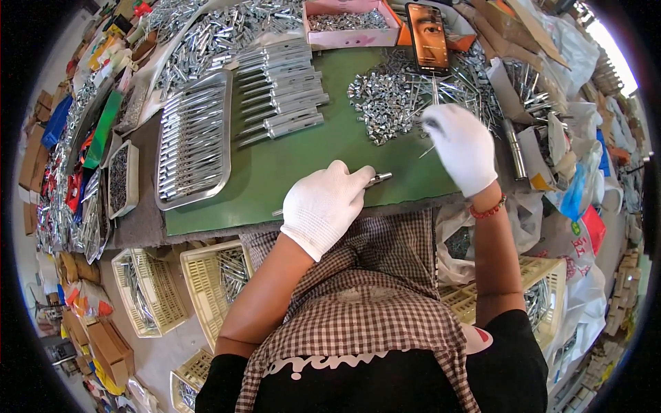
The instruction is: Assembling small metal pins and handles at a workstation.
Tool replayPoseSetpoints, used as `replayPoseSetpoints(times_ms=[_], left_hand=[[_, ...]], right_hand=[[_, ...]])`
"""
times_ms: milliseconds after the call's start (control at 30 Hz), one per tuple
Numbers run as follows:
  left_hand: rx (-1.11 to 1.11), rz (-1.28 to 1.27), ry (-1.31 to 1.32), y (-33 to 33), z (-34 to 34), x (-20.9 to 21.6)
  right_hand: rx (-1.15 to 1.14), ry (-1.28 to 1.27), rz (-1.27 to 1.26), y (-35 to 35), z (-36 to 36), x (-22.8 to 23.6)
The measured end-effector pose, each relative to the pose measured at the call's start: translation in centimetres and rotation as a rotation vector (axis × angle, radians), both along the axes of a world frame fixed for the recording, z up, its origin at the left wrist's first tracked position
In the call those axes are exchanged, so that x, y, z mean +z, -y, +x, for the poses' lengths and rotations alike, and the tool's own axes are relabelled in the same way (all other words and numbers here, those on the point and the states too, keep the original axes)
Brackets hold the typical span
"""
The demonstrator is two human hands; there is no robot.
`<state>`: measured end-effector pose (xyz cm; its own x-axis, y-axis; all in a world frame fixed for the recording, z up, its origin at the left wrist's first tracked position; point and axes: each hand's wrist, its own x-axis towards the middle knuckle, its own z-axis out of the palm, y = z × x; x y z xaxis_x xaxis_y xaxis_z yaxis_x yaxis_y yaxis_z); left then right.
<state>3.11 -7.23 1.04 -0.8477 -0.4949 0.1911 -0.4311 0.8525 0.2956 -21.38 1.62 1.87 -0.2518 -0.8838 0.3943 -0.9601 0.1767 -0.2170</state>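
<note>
Gloved in white, my left hand [320,206] is closed round a slim metal rod [380,179] just above the front of the green work surface [206,219]. One end of the rod sticks out past my fingertips, and a thin end shows beside the wrist. My right hand [463,148], also gloved, is at the right edge of a heap of small metal fittings [381,103]. Its fingers are curled and pinched together; what they hold, if anything, is hidden. Loose thin metal rods [458,91] lie behind that hand.
A metal tray [227,138] of lined-up rods sits left, beside a row of metal tubes with rods [292,96]. Behind are a pink box [352,36] of small parts and a propped phone [427,41]. Yellow crates [200,265] stand below the front edge.
</note>
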Motion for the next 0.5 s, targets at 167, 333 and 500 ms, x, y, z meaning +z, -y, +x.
replayPoseSetpoints(times_ms=[167,333,500], left_hand=[[0.005,-0.011,-0.005,-0.1,0.0,-0.2],[0.02,0.017,0.004,-0.5,0.1,-0.2],[0.021,0.005,0.007,-0.7,0.1,-0.1]], right_hand=[[-0.139,0.167,-0.024,0.7,0.9,-0.7],[-0.133,0.248,0.067,2.1,2.2,-1.6],[-0.16,0.295,0.022,2.5,2.5,-1.9]])
